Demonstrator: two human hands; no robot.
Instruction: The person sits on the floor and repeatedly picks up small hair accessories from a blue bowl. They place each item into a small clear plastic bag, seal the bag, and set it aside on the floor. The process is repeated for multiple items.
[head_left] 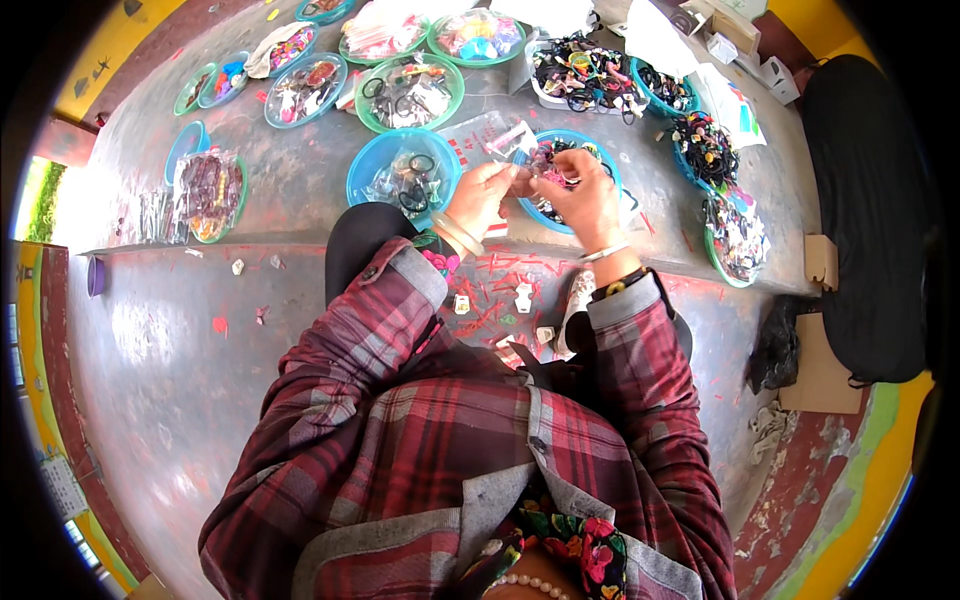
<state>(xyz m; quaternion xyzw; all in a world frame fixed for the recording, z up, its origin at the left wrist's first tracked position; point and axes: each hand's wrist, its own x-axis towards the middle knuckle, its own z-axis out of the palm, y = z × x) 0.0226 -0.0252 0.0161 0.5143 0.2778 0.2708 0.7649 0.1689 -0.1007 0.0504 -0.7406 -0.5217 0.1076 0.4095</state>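
Note:
My left hand point(480, 204) and my right hand point(590, 203) meet fingertip to fingertip above the raised ledge. Both are closed in a pinch on something too small to make out. Just beyond my left fingertips is a clear plastic bag point(478, 131) with red print; whether my fingers touch it I cannot tell. Partly hidden under my right hand, a blue basin point(612, 168) holds a mix of dark and pink small items. Beside my left hand stands another blue basin point(357, 170), with black hair ties point(412, 199) and clear packets in it.
Several basins of hair accessories spread across the ledge, including a green basin point(398, 123) and a white tub point(588, 107). Packets point(160, 215) lie at the left. Red scraps point(490, 300) litter the floor by my shoe point(578, 302). Cardboard point(822, 365) and a black-covered object point(868, 220) stand right.

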